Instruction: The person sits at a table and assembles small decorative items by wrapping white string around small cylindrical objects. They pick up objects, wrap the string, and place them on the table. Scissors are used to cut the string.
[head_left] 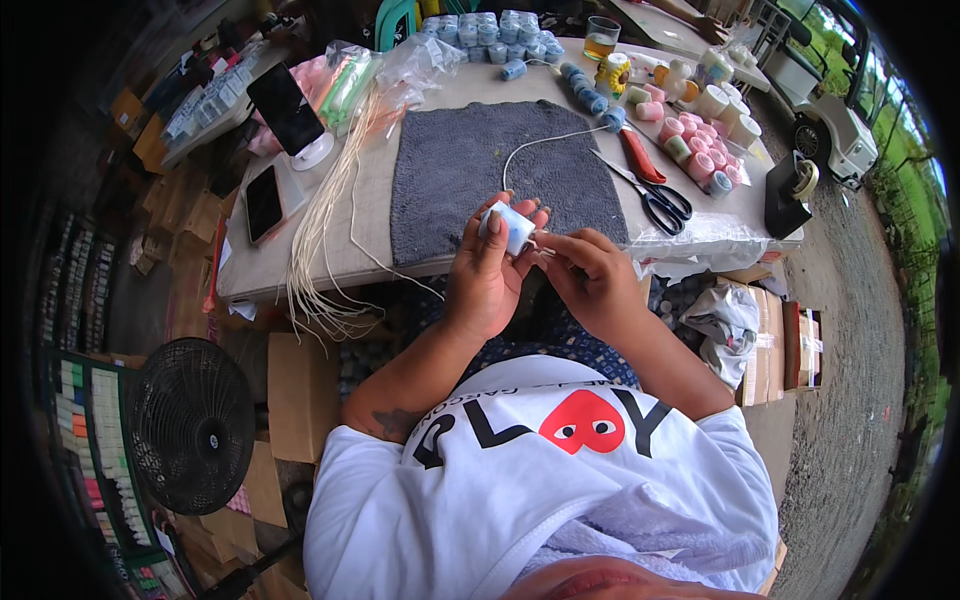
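Observation:
My left hand [490, 265] is closed round a small pale-blue and white block [515, 229], thumb on one side and fingertips on the other. At the block's right side my right hand [592, 268] pinches a short white cord [540, 246], thumb against forefinger. Another length of white cord [510, 158] curves up from behind the left fingers, across the grey towel [480, 140], towards a row of blue cylinders [583, 90]. Both hands are just above the table's near edge.
On the right lie black-handled scissors [662, 207], a red-handled tool [640, 157], pink cylinders [702, 150] and a tape dispenser [788, 200]. Cream cords [325, 240] hang over the left edge beside a phone [264, 204]. A glass [601, 40] stands far back; a black fan [192, 425] is lower left.

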